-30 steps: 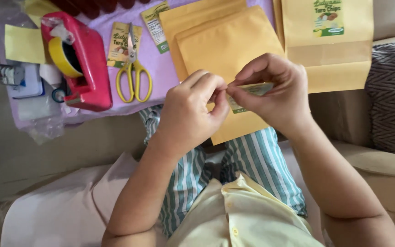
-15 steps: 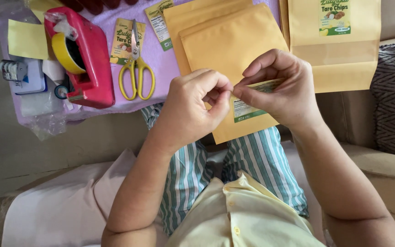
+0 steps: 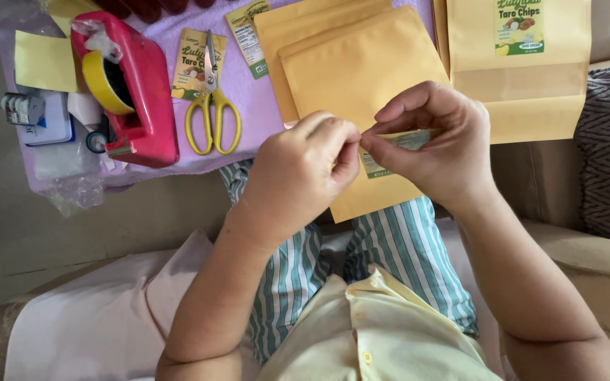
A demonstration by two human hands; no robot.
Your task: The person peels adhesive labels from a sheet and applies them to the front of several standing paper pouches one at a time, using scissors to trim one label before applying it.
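While both hands meet over the lap, we note the left hand curled almost into a fist, thumb and forefinger pinched tight on the left end of a small sticker. The right hand pinches the same sticker from the right, its fingers bent over the top edge and the thumb beneath; most of the sticker is hidden behind them. It is held in the air, in front of a plain yellow pouch that lies on the near edge of a purple cloth. A second pouch of the same colour sits under that one, a little farther off. To the far right we see another yellow pouch with a label stuck near its top. Left of the plain pouches lie yellow scissors, resting on a loose label. Farther left stands a red tape holder with a yellow roll in it. Striped trousers show below the hands.
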